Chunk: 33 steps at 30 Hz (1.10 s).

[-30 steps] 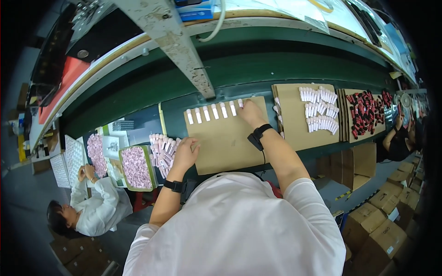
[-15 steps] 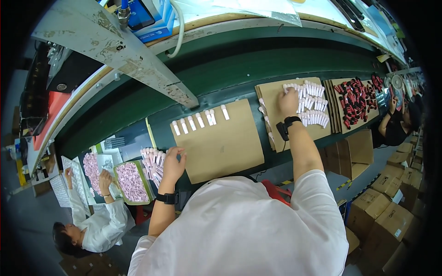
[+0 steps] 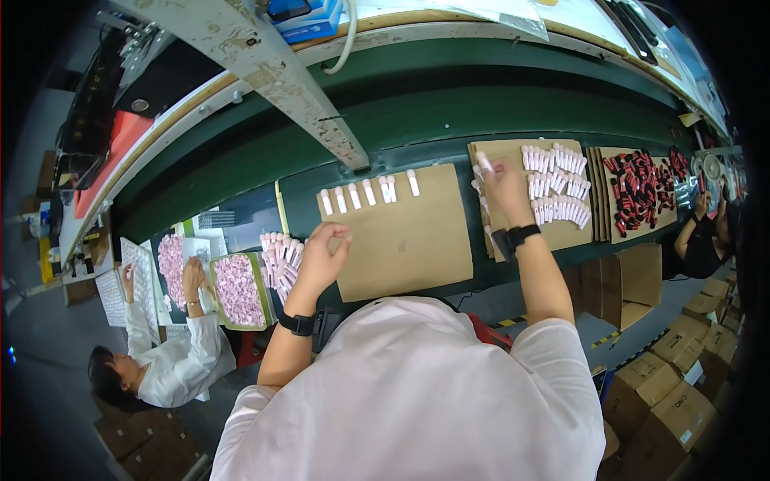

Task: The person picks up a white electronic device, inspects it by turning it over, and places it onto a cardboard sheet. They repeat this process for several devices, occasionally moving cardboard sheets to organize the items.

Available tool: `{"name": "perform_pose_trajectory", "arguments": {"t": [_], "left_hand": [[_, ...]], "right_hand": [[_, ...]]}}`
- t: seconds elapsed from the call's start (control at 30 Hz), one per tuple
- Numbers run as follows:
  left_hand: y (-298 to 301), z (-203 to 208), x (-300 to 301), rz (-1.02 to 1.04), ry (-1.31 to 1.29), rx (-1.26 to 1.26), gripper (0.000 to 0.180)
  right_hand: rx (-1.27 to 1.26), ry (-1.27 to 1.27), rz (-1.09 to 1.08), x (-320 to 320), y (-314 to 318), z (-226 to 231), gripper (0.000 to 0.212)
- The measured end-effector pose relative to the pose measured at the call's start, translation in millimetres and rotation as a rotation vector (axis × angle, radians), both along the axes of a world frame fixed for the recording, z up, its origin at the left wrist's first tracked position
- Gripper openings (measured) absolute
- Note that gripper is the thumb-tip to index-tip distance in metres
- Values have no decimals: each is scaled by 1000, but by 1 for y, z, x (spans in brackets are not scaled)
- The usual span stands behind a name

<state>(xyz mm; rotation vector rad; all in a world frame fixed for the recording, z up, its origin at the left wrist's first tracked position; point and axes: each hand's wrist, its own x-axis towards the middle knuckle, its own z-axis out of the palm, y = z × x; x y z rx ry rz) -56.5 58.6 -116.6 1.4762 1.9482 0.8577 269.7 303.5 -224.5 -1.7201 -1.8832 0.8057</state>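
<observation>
My right hand point(image 3: 506, 188) is pinched on a small white tube with a pink rounded end point(image 3: 484, 161), above the left part of the far cardboard sheet point(image 3: 498, 150). Right of it, similar pink-ended tubes point(image 3: 557, 184) lie in three rows. My left hand point(image 3: 322, 255) hovers by the left edge of the nearer brown cardboard sheet point(image 3: 405, 248); its fingers are loosely bent and apart, with nothing visible in them. Along that sheet's far edge stands a short row of several white tubes point(image 3: 369, 191). A loose cluster of the same tubes point(image 3: 281, 260) is left of my left hand.
Red-and-black tubes point(image 3: 638, 188) cover a sheet at the right. A tray of small pink pieces point(image 3: 241, 290) stands at the left beside a seated co-worker point(image 3: 172, 353). A metal post point(image 3: 297, 92) slants over the bench. Cardboard boxes point(image 3: 674, 401) are stacked at the lower right.
My right hand has moved left from the tube rows, with a tube now showing in its fingers. My left hand has shifted slightly toward the nearer sheet. The whole view has shifted a little.
</observation>
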Motion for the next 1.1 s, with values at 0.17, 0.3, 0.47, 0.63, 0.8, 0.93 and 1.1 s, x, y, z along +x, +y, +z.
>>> {"name": "perform_pose_trajectory", "arguments": {"t": [0.17,0.3,0.47,0.63,0.8,0.93,1.1], "left_hand": [[12,54,24,-40,-192,94,22],[13,108,42,-132,-330,128,26],[-5,134,46,-228,-377,212,28],[-16,140,48,-314,-303,479,24],[-24,149,50,-330,-250,530,22],[-28,152,50,-353,-236,544,22],[-30,156,51,-367,-210,551,21]], "right_hand": [[144,397,446,-68,-91,114,19],[296,456,608,-83,-134,186,23],[406,552,680,-88,-164,225,27],[343,668,678,-91,-180,243,30],[385,664,756,-88,-185,248,31],[404,676,756,-88,-190,252,29],[407,684,756,-87,-193,253,30]]}}
